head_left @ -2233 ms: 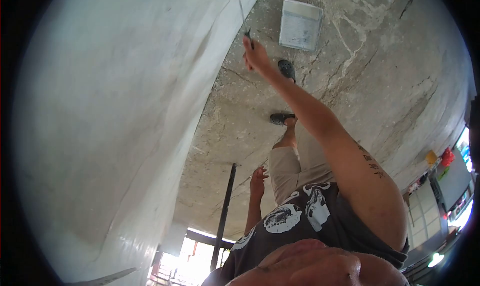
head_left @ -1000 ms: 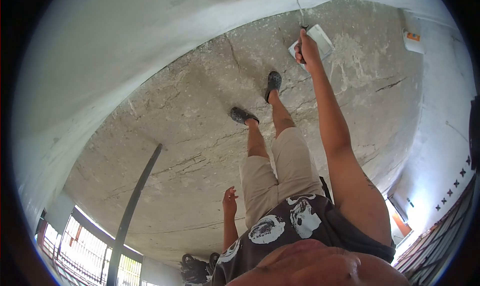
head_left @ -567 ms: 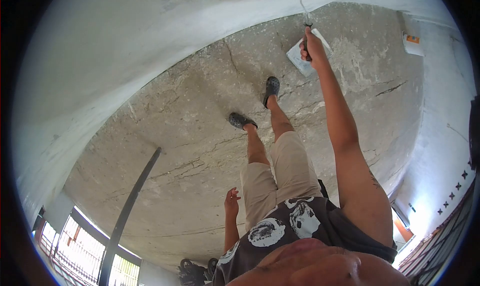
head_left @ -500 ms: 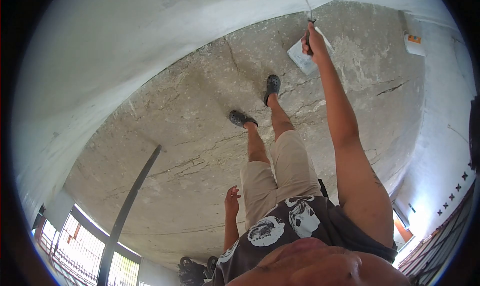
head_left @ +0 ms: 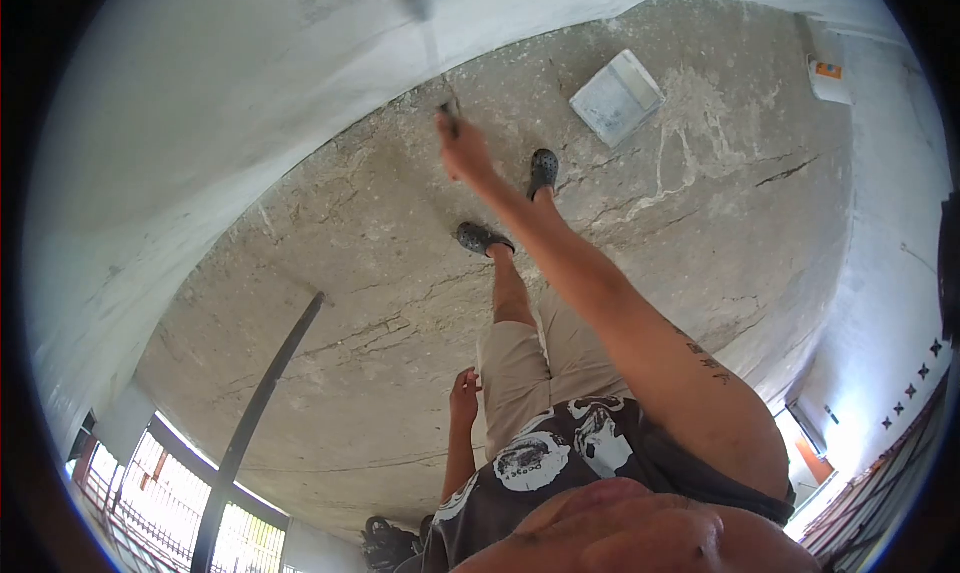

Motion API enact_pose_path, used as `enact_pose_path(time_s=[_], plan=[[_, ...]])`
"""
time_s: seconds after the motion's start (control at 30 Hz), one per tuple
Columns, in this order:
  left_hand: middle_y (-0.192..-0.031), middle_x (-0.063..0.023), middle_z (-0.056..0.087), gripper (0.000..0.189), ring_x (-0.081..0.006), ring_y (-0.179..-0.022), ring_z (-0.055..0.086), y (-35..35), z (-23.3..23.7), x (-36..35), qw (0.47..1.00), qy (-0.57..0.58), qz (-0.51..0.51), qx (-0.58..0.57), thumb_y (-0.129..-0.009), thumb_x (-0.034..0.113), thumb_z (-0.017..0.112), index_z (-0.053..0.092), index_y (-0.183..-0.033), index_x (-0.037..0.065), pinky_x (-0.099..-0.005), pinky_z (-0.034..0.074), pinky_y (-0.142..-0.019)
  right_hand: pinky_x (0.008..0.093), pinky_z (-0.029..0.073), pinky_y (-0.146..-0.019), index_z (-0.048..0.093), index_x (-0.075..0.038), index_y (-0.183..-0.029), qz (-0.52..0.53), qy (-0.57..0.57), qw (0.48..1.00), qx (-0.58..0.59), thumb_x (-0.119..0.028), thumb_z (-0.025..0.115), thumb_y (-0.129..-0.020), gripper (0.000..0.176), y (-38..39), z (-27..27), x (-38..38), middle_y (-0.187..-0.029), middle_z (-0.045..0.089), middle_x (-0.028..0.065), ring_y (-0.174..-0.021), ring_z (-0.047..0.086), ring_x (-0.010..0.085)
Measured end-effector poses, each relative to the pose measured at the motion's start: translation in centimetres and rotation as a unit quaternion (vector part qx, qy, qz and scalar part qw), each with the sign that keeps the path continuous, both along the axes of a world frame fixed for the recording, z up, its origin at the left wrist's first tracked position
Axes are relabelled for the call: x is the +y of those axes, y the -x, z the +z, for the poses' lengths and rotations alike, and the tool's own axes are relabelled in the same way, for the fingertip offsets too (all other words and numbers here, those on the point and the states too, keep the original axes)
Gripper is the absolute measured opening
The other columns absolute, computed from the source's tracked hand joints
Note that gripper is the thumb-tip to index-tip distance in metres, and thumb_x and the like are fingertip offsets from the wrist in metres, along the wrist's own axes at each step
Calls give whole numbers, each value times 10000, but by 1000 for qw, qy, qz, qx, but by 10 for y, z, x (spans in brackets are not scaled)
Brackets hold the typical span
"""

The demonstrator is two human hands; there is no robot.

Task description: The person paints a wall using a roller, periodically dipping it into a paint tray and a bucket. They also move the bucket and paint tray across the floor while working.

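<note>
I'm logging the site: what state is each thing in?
Wall: whitish, smudged
Floor: cracked, stained
Roller: held, blurred; wall contact unclear
Right hand: closed on roller
Left hand: lowered, loosely open
Tray: on floor, smeared whitish
Pole: standing
Clogs: worn
Shorts: worn

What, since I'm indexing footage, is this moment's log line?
right hand: grips roller, blurred near pale wall | left hand: loosely curled | tray: on floor

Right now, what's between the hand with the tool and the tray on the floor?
In the head view, only bare concrete floor shows between the right hand and the tray; one clog sits just below that stretch in the picture.
</note>
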State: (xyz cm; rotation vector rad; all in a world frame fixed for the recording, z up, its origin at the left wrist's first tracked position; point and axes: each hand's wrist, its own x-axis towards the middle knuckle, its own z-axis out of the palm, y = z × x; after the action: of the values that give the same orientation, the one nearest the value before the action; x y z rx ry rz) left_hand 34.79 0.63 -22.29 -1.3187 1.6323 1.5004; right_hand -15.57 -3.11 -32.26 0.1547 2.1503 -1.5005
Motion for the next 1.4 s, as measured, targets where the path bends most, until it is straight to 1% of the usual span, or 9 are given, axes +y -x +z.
enact_pose_path(time_s=[0.03,0.2,0.27,0.37,0.5,0.57,0.93,1.2,1.4], plan=[[-1098,-151,678,481,-233,-884,694,5,2,-2,1000,3,-2,-4,-1032,433,451,573,-1287,44,-346,554,-777,483,496,-724,625,16,-958,47,-3,999,12,-482,454,-995,528,-14,14,-13,-853,675,233,-835,668,407],[-1121,-168,667,483,-228,-912,684,22,17,-16,1000,22,19,10,-1035,426,451,562,-1292,32,-343,554,-797,472,481,-693,630,16,-934,127,4,992,-7,-468,494,-984,505,-27,35,-32,-829,666,233,-806,656,396],[-1124,-172,664,481,-226,-933,679,14,17,-19,999,24,45,9,-1035,424,451,562,-1289,31,-342,555,-800,340,432,-424,612,-42,-955,100,-15,988,114,-471,543,-979,435,-9,22,-9,-582,560,70,-406,526,159],[-1127,-176,659,472,-227,-967,669,-10,15,-15,996,20,89,7,-1036,416,451,563,-1288,32,-342,557,-805,303,351,-346,647,-104,-1003,16,12,999,32,-542,541,-959,452,27,-4,52,-546,481,5,-368,432,113],[-1121,-176,660,451,-235,-968,668,-53,-8,5,993,16,117,9,-1035,395,455,563,-1293,41,-342,559,-808,292,335,-337,516,-126,-822,-99,56,986,-120,-548,468,-991,457,85,60,105,-557,468,-9,-369,405,102],[-1108,-172,665,444,-236,-957,669,-58,-14,18,992,6,123,9,-1034,387,456,569,-1288,41,-344,557,-802,292,353,-355,430,-153,-777,-160,193,960,-123,-567,448,-993,467,102,70,108,-579,474,-4,-384,413,109],[-1038,-152,682,461,-232,-893,670,-24,-20,12,997,35,70,4,-1025,417,469,593,-1259,40,-359,543,-790,312,355,-325,439,-102,-816,-37,206,966,-154,-522,450,-1007,462,-57,109,-86,-559,477,19,-371,454,137],[-1109,-142,655,429,-225,-968,662,-52,-19,-6,988,42,133,72,-1038,391,457,581,-1280,60,-354,566,-771,278,365,-356,420,-104,-740,-219,195,941,-171,-549,377,-1020,527,39,87,-20,-558,436,25,-383,414,136],[-1119,-159,661,391,-224,-988,660,-38,-27,6,994,5,104,30,-1038,359,473,593,-1268,67,-352,559,-796,321,388,-360,445,-82,-761,-121,195,960,-160,-512,375,-1032,514,-7,99,-64,-573,487,45,-394,465,145]])
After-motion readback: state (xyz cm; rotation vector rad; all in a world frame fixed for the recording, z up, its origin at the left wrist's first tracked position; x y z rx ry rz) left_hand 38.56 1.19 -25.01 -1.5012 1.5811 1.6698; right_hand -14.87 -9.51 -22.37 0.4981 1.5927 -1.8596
